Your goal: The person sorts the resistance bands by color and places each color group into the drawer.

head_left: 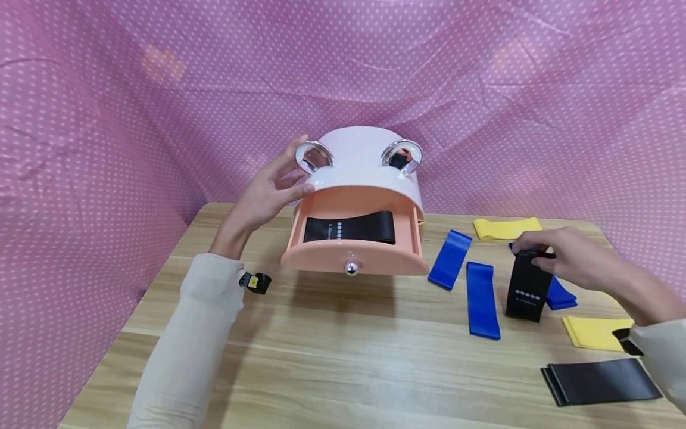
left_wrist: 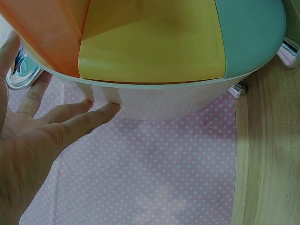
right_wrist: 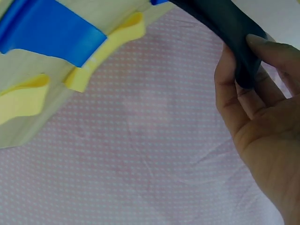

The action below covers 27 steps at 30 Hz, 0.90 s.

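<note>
My left hand rests against the side of a white desktop drawer box with silver rings on top, its thumb near the front edge. In the left wrist view, its fairly straight fingers touch the white wall. The upper peach drawer is pulled out, and a black resistance band lies folded inside. Over the table's right side, my right hand pinches another black resistance band by its upper end; it hangs with printed dots showing. The right wrist view shows thumb and fingers around this band.
Blue bands lie right of the drawer, with another blue band nearby and one partly behind the held band. A yellow band lies farther back, yellow bands nearer, and black bands at the front right. Pink dotted cloth surrounds the table.
</note>
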Motion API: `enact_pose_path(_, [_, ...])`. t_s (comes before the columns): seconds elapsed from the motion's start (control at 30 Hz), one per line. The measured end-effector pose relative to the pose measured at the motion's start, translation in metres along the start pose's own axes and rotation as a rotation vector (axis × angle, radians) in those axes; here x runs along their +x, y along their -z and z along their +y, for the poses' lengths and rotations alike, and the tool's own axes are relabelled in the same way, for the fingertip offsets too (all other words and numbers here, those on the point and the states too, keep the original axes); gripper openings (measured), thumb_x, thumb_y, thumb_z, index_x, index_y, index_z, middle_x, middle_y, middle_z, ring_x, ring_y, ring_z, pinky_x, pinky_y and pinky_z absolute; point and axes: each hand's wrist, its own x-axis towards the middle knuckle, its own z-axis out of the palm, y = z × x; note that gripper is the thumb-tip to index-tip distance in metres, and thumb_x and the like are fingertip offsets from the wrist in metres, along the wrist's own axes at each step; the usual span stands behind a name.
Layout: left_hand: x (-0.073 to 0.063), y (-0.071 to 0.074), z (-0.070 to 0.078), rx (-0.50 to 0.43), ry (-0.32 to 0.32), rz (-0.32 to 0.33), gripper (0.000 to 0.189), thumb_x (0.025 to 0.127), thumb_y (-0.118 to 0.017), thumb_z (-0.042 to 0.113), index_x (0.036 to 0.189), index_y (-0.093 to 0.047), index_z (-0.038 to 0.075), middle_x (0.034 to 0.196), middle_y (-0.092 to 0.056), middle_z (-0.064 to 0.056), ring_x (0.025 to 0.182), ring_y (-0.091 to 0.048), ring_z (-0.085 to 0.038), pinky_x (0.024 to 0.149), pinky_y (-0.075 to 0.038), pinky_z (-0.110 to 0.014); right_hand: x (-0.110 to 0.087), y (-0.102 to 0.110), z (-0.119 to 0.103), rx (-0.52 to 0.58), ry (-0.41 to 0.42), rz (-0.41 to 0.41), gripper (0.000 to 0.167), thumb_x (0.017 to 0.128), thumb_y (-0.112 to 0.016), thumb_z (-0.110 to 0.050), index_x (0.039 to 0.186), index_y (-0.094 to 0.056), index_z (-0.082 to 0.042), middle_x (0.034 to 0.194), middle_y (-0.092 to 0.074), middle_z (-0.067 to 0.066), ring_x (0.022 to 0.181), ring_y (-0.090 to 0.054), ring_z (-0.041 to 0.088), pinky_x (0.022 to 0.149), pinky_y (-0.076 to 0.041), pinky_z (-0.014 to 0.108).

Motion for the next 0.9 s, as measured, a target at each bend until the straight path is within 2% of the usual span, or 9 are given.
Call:
enact_pose_path(0.1, [0.0, 0.0, 0.0, -0.001, 0.001, 0.0, 0.086, 0.098, -0.075, 0.017, 0.163, -0.028, 0.049, 0.173, -0.029, -0.001, 0.151, -0.045, -0.035, 0.119, -0.047, -0.056, 0.001, 0.007, -0.005, -0.051, 0.009, 0.037, 0.036, 0.083, -0.077, 0.012, 0.113, -0.075, -0.009, 0.109, -0.078, 0.01, 0.088, -0.072, 0.024, 0.062, -0.057, 0.024])
enact_pose_path(0.23, [0.0, 0.0, -0.001, -0.005, 0.004, 0.0, 0.086, 0.098, -0.075, 0.017, 0.162, -0.029, 0.05, 0.174, -0.028, 0.0, 0.151, -0.045, -0.035, 0.119, -0.047, -0.056, 0.002, 0.016, -0.012, -0.041, 0.013, 0.069, 0.036, 0.082, -0.077, 0.014, 0.111, -0.075, -0.007, 0.103, -0.078, 0.008, 0.084, -0.071, 0.021, 0.061, -0.056, 0.021])
enact_pose_path(0.37, [-0.001, 0.0, 0.0, -0.002, 0.001, 0.001, 0.086, 0.098, -0.075, 0.017, 0.162, -0.028, 0.05, 0.174, -0.028, 0.0, 0.151, -0.045, -0.035, 0.119, -0.047, -0.056, 0.004, 0.026, -0.02, 0.005, 0.017, 0.089, 0.038, 0.081, -0.075, 0.019, 0.112, -0.073, -0.003, 0.103, -0.077, 0.01, 0.083, -0.071, 0.023, 0.061, -0.06, 0.025])
enact_pose_path(0.47, [-0.001, 0.0, 0.001, -0.003, -0.005, 0.001, 0.086, 0.098, -0.075, 0.016, 0.163, -0.028, 0.049, 0.173, -0.029, -0.002, 0.151, -0.045, -0.036, 0.119, -0.046, -0.056, 0.006, 0.033, -0.026, 0.002, 0.032, 0.109, 0.038, 0.081, -0.074, 0.02, 0.113, -0.072, -0.002, 0.105, -0.077, 0.015, 0.082, -0.072, 0.026, 0.061, -0.063, 0.031])
enact_pose_path(0.57, [-0.001, 0.0, 0.0, -0.004, -0.007, 0.001, 0.086, 0.098, -0.075, 0.015, 0.163, -0.029, 0.048, 0.173, -0.031, -0.003, 0.151, -0.045, -0.036, 0.12, -0.046, -0.055, 0.009, 0.04, -0.034, -0.012, 0.039, 0.122, 0.038, 0.082, -0.074, 0.02, 0.114, -0.072, -0.001, 0.105, -0.076, 0.017, 0.08, -0.073, 0.026, 0.06, -0.063, 0.033])
enact_pose_path(0.77, [-0.001, 0.001, 0.0, 0.002, -0.01, 0.004, 0.086, 0.098, -0.075, 0.017, 0.163, -0.028, 0.047, 0.173, -0.031, -0.003, 0.15, -0.046, -0.035, 0.119, -0.046, -0.056, 0.015, 0.054, -0.05, -0.049, 0.079, 0.181, 0.038, 0.081, -0.074, 0.02, 0.113, -0.072, -0.002, 0.105, -0.076, 0.018, 0.076, -0.071, 0.023, 0.054, -0.055, 0.02])
enact_pose_path(0.9, [-0.001, 0.001, 0.0, 0.003, -0.006, 0.001, 0.086, 0.098, -0.075, 0.017, 0.163, -0.028, 0.048, 0.174, -0.029, -0.002, 0.151, -0.045, -0.035, 0.12, -0.046, -0.056, 0.02, 0.065, -0.058, -0.081, 0.098, 0.222, 0.041, 0.08, -0.076, 0.018, 0.113, -0.072, -0.004, 0.102, -0.077, 0.017, 0.074, -0.071, 0.024, 0.054, -0.052, 0.017])
